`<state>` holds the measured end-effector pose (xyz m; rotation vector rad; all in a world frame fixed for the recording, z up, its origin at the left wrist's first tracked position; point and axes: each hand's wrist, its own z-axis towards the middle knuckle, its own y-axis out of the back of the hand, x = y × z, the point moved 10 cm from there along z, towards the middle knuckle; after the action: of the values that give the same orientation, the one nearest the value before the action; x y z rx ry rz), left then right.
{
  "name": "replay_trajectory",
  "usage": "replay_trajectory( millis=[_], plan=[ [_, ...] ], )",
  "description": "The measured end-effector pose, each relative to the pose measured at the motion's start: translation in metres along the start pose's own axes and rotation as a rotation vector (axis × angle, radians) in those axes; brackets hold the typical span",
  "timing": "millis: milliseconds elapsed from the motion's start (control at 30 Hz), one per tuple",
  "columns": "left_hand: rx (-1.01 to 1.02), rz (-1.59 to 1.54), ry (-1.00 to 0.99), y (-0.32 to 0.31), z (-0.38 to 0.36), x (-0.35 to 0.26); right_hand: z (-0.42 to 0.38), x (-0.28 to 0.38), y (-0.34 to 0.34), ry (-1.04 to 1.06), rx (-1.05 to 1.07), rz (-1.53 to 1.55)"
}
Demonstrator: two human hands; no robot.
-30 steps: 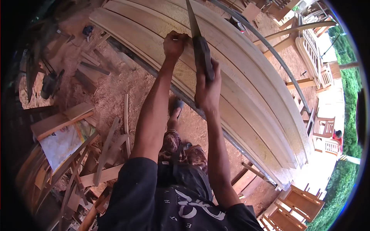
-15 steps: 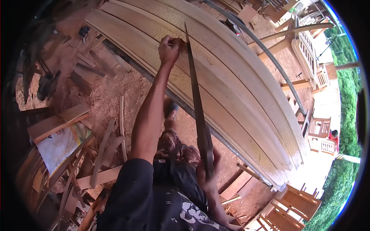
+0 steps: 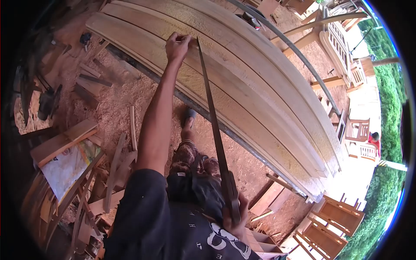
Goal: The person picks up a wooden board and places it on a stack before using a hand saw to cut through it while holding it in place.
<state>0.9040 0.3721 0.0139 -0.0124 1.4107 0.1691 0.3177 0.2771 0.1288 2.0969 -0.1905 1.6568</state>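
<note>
My right hand (image 3: 242, 211) is wrapped round the handle of a handsaw (image 3: 212, 108), low in front of my shirt. The dark, narrow blade slants up and away from me, across the near edge of the pale wooden boards (image 3: 264, 104). Its pointed tip lies over the boards, just right of my left hand (image 3: 177, 48). That hand is closed, fingers curled and thumb drawn in, at the boards' surface. Whatever the fingers may hold is hidden. Pale sawdust is scattered over the boards, which lie side by side with curved edges.
A dark rail (image 3: 147, 73) runs along the near edge of the boards. Wood offcuts (image 3: 115, 173) and a printed sheet (image 3: 67, 169) lie at left. Chair parts (image 3: 338, 216) stand lower right, and wooden furniture (image 3: 336, 47) upper right. A person in red (image 3: 375, 141) is far right.
The saw has been drawn back towards my body, its tip now nearer my left hand. My left hand stays at about the same spot on the boards. The view has shifted slightly.
</note>
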Motion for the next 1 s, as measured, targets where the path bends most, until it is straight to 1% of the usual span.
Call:
replay_trajectory(
  millis=[33, 67, 100, 133, 167, 200, 233, 267, 300, 333, 400, 433, 467, 500, 533, 600, 633, 700, 733, 800, 833, 867, 900, 933, 967, 1000],
  plan=[
    [0.001, 0.000, -0.001, -0.003, -0.003, 0.003, -0.010, 0.001, 0.008, 0.007, -0.045, -0.120],
    [-0.033, 0.049, -0.046, -0.002, -0.004, 0.002, 0.001, -0.003, 0.007, 0.067, -0.019, -0.048],
    [-0.066, 0.104, -0.099, 0.003, -0.001, -0.006, 0.035, 0.006, -0.005, 0.131, 0.008, 0.033],
    [-0.067, 0.112, -0.111, 0.006, 0.001, -0.013, 0.092, 0.026, -0.027, 0.257, 0.053, -0.026],
    [-0.069, 0.121, -0.059, 0.007, -0.004, -0.012, 0.143, 0.004, -0.049, -0.059, 0.099, 0.109],
    [-0.069, 0.125, -0.007, 0.008, -0.008, -0.011, 0.211, 0.032, -0.070, 0.255, -0.023, 0.010],
    [-0.060, 0.150, -0.049, 0.008, -0.008, -0.014, 0.268, 0.060, -0.089, 0.488, -0.060, 0.007],
    [-0.068, 0.138, -0.109, 0.011, -0.006, -0.013, 0.313, 0.078, -0.108, 0.303, -0.011, 0.075],
    [-0.059, 0.110, -0.184, 0.006, -0.001, -0.010, 0.326, 0.089, -0.118, 0.259, -0.029, 0.054],
    [-0.045, 0.108, -0.219, 0.001, 0.010, 0.005, 0.342, 0.103, -0.117, 0.223, -0.079, 0.035],
    [0.104, -0.013, -0.224, -0.005, 0.014, 0.019, 0.338, 0.100, -0.108, 0.122, 0.000, 0.044],
    [0.142, -0.200, -0.175, -0.004, 0.006, 0.009, 0.336, 0.093, -0.101, 0.247, -0.050, 0.053],
    [0.145, -0.110, -0.162, -0.001, 0.008, 0.008, 0.333, 0.091, -0.098, 0.238, -0.009, 0.002],
    [0.128, -0.030, -0.119, 0.001, 0.006, 0.004, 0.332, 0.090, -0.099, 0.199, 0.026, 0.021],
    [0.135, -0.010, -0.130, -0.001, 0.011, 0.009, 0.329, 0.087, -0.105, 0.150, 0.076, 0.047],
    [0.152, -0.003, -0.103, -0.006, 0.027, 0.037, 0.324, 0.098, -0.108, 0.274, 0.036, -0.025],
    [0.166, -0.008, -0.120, -0.010, 0.027, 0.028, 0.324, 0.098, -0.108, 0.272, 0.021, -0.005],
    [0.181, 0.014, -0.044, -0.010, 0.026, 0.027, 0.331, 0.093, -0.107, 0.308, -0.021, 0.014],
    [0.184, 0.021, -0.042, -0.012, 0.026, 0.022, 0.330, 0.092, -0.106, 0.327, -0.042, 0.027],
    [0.136, 0.043, -0.055, -0.006, 0.025, 0.022, 0.323, 0.078, -0.102, 0.267, -0.090, 0.005],
    [0.165, -0.153, 0.001, -0.007, 0.024, 0.031, 0.309, 0.073, -0.099, 0.209, -0.057, 0.039],
    [0.132, -0.118, 0.007, -0.001, 0.014, 0.015, 0.286, 0.070, -0.093, 0.239, -0.065, 0.038],
    [0.122, -0.043, 0.037, 0.002, 0.010, 0.006, 0.261, 0.053, -0.092, 0.218, -0.033, 0.006],
    [0.116, 0.000, -0.017, 0.003, 0.012, 0.005, 0.224, 0.052, -0.079, 0.161, 0.001, -0.004],
    [0.092, 0.056, -0.066, 0.005, 0.011, 0.000, 0.185, 0.045, -0.064, 0.227, -0.030, -0.034],
    [0.094, 0.005, -0.012, 0.003, 0.008, 0.000, 0.139, 0.009, -0.058, -0.144, 0.119, 0.101]
  ],
)
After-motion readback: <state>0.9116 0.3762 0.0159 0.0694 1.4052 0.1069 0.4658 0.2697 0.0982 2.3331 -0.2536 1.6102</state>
